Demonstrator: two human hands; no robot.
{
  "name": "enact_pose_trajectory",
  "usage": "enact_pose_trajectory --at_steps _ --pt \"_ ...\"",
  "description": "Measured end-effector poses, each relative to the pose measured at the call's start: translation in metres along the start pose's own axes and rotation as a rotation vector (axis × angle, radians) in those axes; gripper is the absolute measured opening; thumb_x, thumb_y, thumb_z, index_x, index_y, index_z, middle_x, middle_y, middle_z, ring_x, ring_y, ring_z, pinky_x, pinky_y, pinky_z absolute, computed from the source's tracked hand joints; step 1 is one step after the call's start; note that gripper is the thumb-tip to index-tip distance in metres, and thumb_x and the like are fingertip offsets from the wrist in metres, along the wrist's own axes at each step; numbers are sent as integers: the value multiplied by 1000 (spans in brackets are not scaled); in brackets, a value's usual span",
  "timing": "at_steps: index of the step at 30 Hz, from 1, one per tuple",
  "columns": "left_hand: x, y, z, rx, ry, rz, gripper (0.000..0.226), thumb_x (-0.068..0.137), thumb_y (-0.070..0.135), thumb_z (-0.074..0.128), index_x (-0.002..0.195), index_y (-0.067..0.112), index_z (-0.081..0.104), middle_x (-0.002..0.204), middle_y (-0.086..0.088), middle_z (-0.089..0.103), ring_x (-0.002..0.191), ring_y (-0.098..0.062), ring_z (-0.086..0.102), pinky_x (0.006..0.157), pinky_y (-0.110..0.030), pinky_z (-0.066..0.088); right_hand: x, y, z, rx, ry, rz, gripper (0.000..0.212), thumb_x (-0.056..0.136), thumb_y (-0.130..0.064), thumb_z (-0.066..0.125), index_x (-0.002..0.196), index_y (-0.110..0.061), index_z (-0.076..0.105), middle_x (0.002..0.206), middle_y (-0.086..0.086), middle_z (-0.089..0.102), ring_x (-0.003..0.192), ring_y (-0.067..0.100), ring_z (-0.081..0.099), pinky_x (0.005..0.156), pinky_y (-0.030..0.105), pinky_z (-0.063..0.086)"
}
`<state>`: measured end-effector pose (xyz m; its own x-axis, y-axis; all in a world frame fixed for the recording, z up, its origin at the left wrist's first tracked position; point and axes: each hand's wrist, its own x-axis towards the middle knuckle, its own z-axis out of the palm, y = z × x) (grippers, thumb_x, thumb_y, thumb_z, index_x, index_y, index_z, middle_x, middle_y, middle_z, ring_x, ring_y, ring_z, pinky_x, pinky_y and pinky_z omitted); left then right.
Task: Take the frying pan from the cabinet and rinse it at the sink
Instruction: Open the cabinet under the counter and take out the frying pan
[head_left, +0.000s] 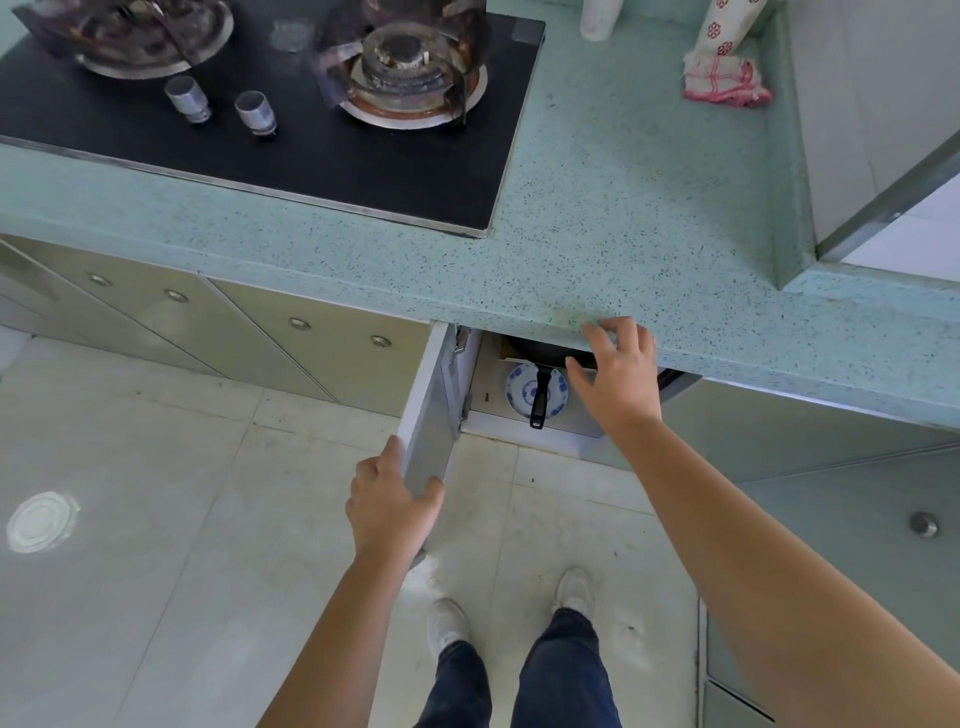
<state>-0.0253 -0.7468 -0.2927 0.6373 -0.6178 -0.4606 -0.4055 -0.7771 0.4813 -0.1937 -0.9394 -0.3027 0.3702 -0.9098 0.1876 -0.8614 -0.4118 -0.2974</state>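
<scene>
A black frying pan (540, 354) sits on a shelf inside the open cabinet under the counter, mostly hidden by the counter edge. Its black handle (540, 400) points toward me over a blue-and-white plate (519, 391). My left hand (392, 501) grips the outer edge of the open cabinet door (428, 415). My right hand (615, 376) hovers with fingers spread in front of the cabinet opening, just right of the pan handle, holding nothing.
The green speckled countertop (623, 218) overhangs the cabinet. A black gas hob (311, 130) with two burners lies at the upper left. A red-and-white cloth (724, 80) sits at the back right. Closed cabinet doors (234, 322) run leftward. My feet stand on the tiled floor (156, 519).
</scene>
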Motion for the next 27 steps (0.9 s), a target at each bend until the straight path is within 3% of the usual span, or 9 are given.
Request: enact_pose_trajectory --at_steps 9,14,19,23,27 --pt "14 -6 0 215 99 21 65 82 34 58 140 18 32 127 -15 44 112 -32 43 96 -38 34 -3 7 2 -53 61 -80 41 72 -18 76 107 0 63 105 26 60 93 46 56 84 59 48" --pt "11 -1 11 268 152 -12 74 81 36 59 143 14 26 134 -14 39 117 -31 40 100 -41 33 -6 12 7 -56 125 -115 40 76 -26 64 110 -4 62 109 22 60 99 39 54 91 56 45" --pt "13 14 16 162 211 -2 66 81 32 60 137 8 35 133 -17 41 119 -34 40 103 -45 34 -6 21 12 41 160 -144 41 81 -30 53 114 -7 61 114 18 58 106 28 44 94 54 43" --pt "19 34 49 46 380 216 65 69 23 59 126 -7 48 125 -29 50 113 -45 49 95 -52 41 -12 32 22 55 181 -242 45 83 -31 52 122 -10 51 126 10 40 121 30 40 102 55 36" --pt "38 43 113 -78 238 309 61 77 23 56 130 -3 44 130 -22 47 116 -37 47 97 -45 42 -41 47 48 100 242 -310 37 83 -22 56 118 -10 51 131 14 41 130 34 35 105 53 32"
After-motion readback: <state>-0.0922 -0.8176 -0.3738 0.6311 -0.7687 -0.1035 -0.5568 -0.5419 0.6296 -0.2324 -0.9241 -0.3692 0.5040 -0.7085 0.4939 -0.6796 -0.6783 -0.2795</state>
